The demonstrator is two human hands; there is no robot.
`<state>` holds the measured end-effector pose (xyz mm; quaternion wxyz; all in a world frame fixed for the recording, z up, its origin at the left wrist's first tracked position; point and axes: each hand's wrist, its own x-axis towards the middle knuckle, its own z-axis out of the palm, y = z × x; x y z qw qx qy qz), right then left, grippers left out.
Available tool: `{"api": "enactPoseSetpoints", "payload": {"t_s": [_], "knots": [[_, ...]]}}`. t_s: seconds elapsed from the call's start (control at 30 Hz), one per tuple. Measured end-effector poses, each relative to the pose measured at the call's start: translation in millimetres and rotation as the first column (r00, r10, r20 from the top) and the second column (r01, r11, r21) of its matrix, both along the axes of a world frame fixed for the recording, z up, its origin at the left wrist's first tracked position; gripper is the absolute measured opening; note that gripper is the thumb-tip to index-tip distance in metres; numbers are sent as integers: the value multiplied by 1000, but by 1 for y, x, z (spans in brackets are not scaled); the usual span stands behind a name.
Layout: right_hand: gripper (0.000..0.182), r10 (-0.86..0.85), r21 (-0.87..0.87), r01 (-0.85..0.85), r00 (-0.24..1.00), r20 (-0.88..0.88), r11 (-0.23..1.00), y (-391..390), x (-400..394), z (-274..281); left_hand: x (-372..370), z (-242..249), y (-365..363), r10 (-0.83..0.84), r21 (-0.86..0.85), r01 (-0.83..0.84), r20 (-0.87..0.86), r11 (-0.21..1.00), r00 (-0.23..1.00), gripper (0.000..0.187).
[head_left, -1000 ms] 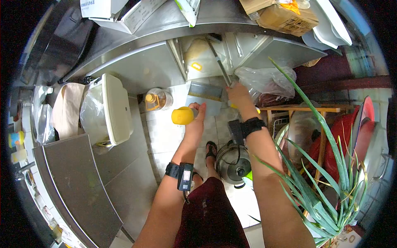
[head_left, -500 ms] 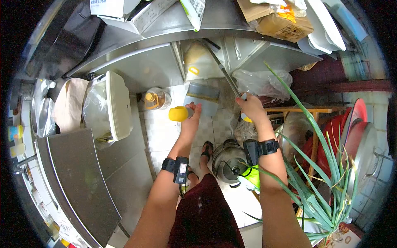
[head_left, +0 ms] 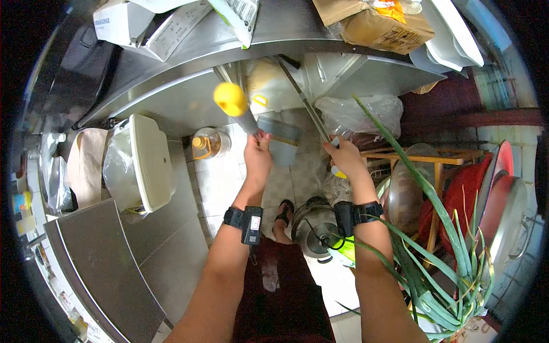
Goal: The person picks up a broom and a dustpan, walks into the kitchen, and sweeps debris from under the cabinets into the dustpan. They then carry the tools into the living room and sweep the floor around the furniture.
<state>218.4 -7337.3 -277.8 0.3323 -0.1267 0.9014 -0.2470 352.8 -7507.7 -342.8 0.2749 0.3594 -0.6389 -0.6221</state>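
Observation:
My left hand (head_left: 258,157) is wrapped round the grey handle of a dustpan (head_left: 285,151), whose yellow handle end points up toward the counter. The grey pan, with a row of yellowish teeth, hangs over the tiled floor beyond the fingers. My right hand (head_left: 345,157) grips the metal pole of a broom (head_left: 307,104). That pole slants away to the upper left, its dark far end inside the opening under the steel counter. Left of the dustpan, an oil bottle (head_left: 210,143) with an orange cap stands on the floor.
A steel pot (head_left: 318,237) stands by my feet. Green onions (head_left: 443,263) jut in from the right, before a wooden rack (head_left: 409,155) with basins and lids. To the left is a white-lidded bin (head_left: 151,163). Boxes rest on the steel counter (head_left: 286,31) ahead.
The dustpan's yellow handle end has swung up and left with my left hand. My right hand keeps hold of the broom pole, and the view has shifted slightly.

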Motion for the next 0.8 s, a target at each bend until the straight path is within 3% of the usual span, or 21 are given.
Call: {"api": "enactPoseSetpoints", "payload": {"t_s": [0.03,0.07,0.1,0.17,0.27,0.33,0.37,0.4,0.5,0.57,0.6,0.63,0.7,0.77,0.8], "knots": [[46,-6,0,6,1000,-12,1000,0,1,1,-3,7,-8,35,11,-35,-3,999,999,8],[46,-13,-4,13,1000,-10,1000,0,4,-1,-7,14,-15,56,-100,-61,-47,993,997,8],[46,-20,-8,20,1000,-9,1000,1,7,-3,-6,23,-19,75,15,-76,23,997,997,10],[45,-31,-29,31,999,-8,999,-1,11,-8,-4,8,-30,72,-212,-79,-38,974,997,12],[43,-11,-32,9,998,-61,999,-3,17,-21,3,-7,-36,-6,-314,35,92,949,996,14],[42,-4,2,4,996,-91,1000,-9,20,-21,-4,-9,-37,11,-338,20,90,941,996,14],[42,1,27,2,995,-102,1000,-11,22,-20,-6,-11,-35,25,-349,8,89,937,996,14],[41,3,23,0,995,-98,1000,-13,23,-18,-7,-14,-35,-52,-100,71,177,992,983,20],[40,32,53,-28,995,-90,998,-20,22,-9,-16,-11,-28,-22,-71,26,60,997,998,27],[38,87,127,-76,993,-83,989,-32,20,0,-14,-11,-32,-10,-120,26,129,992,992,43],[31,-118,5,118,993,19,993,-32,32,13,-11,-21,-31,33,-118,-19,123,993,992,47],[23,-22,-4,22,998,-66,1000,-20,26,-8,-6,-36,-30,76,-118,-62,119,991,990,50],[21,-49,-18,48,995,-87,999,-26,31,-5,7,-78,-26,83,-207,-45,180,977,980,65],[24,-55,28,55,998,-4,998,-30,32,-1,17,-91,-21,109,-284,-41,229,958,967,70],[27,2,13,-1,999,-48,1000,-27,32,-7,22,-106,-13,98,-255,-12,325,967,941,72]]}}
